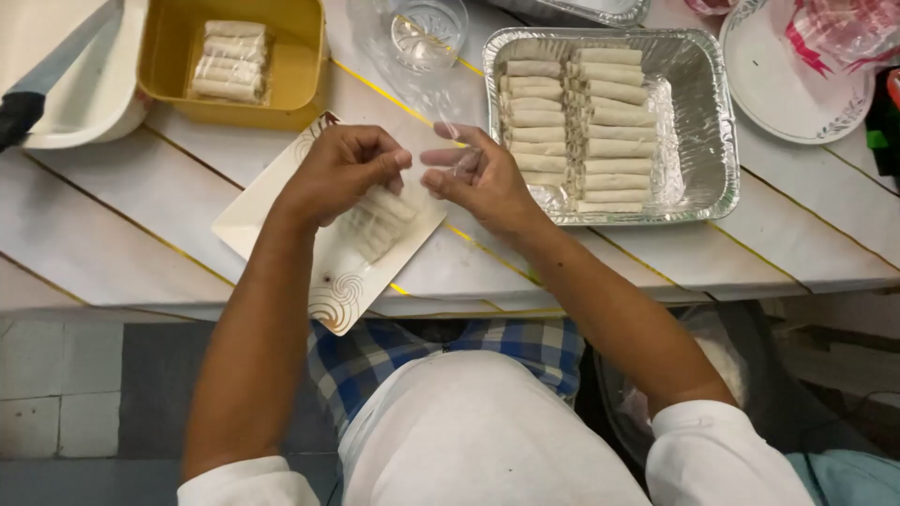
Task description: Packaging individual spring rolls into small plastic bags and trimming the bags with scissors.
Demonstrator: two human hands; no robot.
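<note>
Head view: person seated at a marble-look table point(112, 215) with gold lines, both hands raised over its near edge.
Left hand point(342, 173): fingers curled, thumb and forefinger pinched together on clear film point(441, 141).
Right hand point(478, 178): fingertips pinched on the same film, facing the left hand, just apart from it.
Film: thin, transparent, stretched between the two hands; edges hard to trace.
Plate point(323, 281): white, square, directly under the left hand; several pale rolls point(380, 220) lie on it.
Foil tray point(698, 141): at 2 o'clock from the hands, two rows of rolls inside.
Yellow tub point(305, 56): at 11 o'clock, a wrapped bundle of rolls in it.
Glass dish point(427, 33): at 12 o'clock.
Round plate point(778, 84): far right, beyond the tray.
</note>
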